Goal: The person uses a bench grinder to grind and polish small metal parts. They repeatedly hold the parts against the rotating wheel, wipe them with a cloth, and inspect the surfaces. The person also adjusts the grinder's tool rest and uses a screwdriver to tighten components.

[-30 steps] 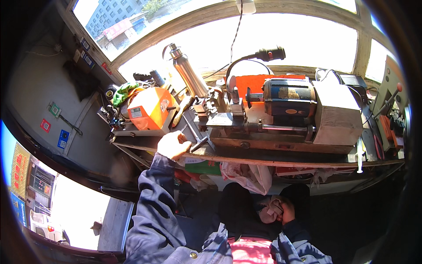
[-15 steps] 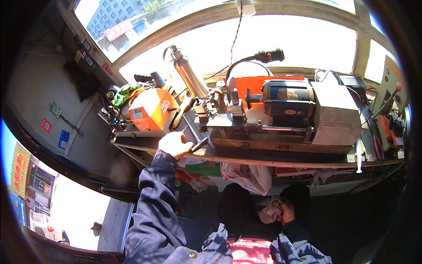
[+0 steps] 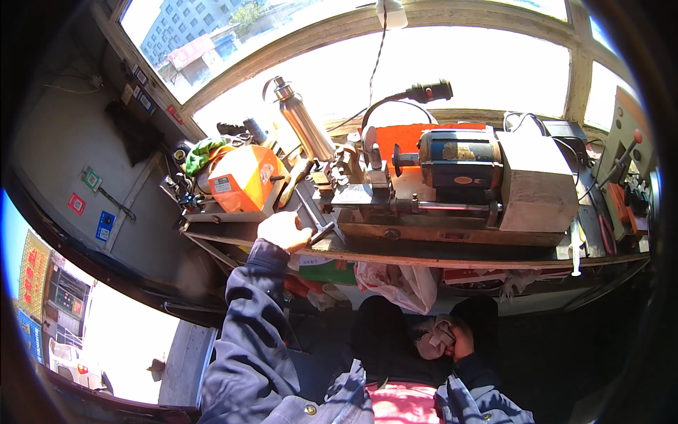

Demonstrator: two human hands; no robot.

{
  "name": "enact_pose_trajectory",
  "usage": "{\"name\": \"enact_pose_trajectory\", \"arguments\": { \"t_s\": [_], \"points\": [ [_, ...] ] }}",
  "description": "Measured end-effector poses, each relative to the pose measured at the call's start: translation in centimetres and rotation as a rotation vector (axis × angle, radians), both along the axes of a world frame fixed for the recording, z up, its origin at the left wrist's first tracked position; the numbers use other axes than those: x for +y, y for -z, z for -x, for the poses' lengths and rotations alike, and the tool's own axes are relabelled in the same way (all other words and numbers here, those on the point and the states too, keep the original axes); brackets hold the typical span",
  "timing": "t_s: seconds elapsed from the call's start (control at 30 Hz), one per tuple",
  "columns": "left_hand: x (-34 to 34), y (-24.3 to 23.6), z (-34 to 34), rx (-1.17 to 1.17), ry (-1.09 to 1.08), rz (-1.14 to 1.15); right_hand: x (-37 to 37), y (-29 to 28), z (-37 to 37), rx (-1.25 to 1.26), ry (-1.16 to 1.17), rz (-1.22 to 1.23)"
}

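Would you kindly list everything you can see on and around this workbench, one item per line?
Bench machine: one, grey and black with an orange panel behind, middle of the wooden bench.
Orange box-shaped device: one, orange, left end of the bench.
Metal flask: one, silver, tilted, behind the orange device.
Handle bar: one, dark metal, front of the bench by the left hand.
Green cloth: one, green, far left rear.
Plastic bag: one, whitish, hanging under the bench.
Window: wooden frame, bright, behind the bench.
Left hand: at the bench's front edge, on the handle bar.
Right hand: low, closed on a crumpled rag.
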State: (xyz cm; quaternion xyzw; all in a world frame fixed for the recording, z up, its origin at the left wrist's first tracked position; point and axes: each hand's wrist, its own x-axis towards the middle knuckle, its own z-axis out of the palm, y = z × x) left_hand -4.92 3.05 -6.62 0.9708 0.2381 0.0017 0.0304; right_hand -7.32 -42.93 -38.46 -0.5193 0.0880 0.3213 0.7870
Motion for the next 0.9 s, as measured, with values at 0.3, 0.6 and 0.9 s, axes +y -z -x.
{"name": "enact_pose_trajectory", "arguments": {
  "t_s": [0.3,0.6,0.9],
  "points": [
    [0.3,1.3,0.4,-0.172,0.03,0.212,0.0,-0.5,0.1,0.011,0.005,0.002],
    [0.9,-1.0,0.7,-0.565,0.016,0.689,0.0,-0.8,0.0,0.001,0.001,0.009],
    [-2.6,-7.2,-4.3,-0.886,0.195,0.645,0.2,-0.7,0.0,-0.035,0.005,0.027]
  ]
}}
